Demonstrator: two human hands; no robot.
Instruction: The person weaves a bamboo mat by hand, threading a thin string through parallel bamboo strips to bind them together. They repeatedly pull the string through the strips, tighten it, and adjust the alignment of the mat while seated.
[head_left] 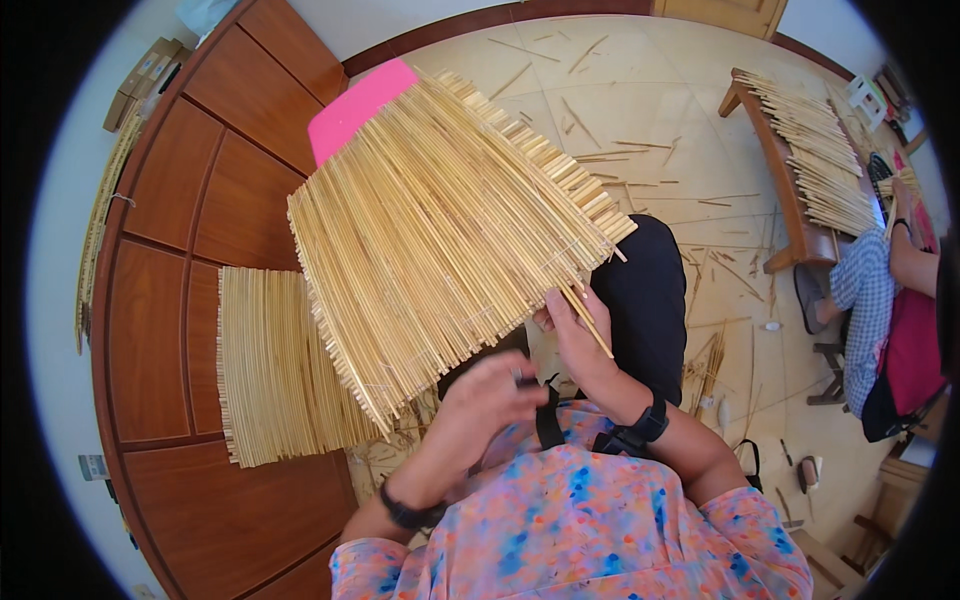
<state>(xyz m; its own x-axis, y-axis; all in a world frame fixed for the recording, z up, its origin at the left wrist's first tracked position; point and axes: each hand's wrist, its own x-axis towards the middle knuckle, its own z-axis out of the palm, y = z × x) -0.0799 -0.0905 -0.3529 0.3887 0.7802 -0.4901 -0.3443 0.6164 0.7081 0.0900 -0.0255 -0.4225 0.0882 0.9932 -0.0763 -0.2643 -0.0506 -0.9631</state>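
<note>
A large mat of straw-coloured reed stalks [440,210], tied side by side with thin thread, lies tilted in front of me and over my lap. At its near right corner my right hand [580,325] is closed, thumb on top, on a reed stalk [590,322] that sticks out past the mat's edge. Just below the mat's near edge is my left hand [490,405], apart from it, fingers bent and smeared by motion. Whether the left fingers hold anything cannot be made out.
Another reed mat [290,365] leans against the brown wooden cabinet [150,330] on the left. A pink panel [360,105] shows behind the large mat. Broken stalks litter the tiled floor [640,110]. At right, a person [880,320] sits by a wooden bench [790,190] bearing loose reeds.
</note>
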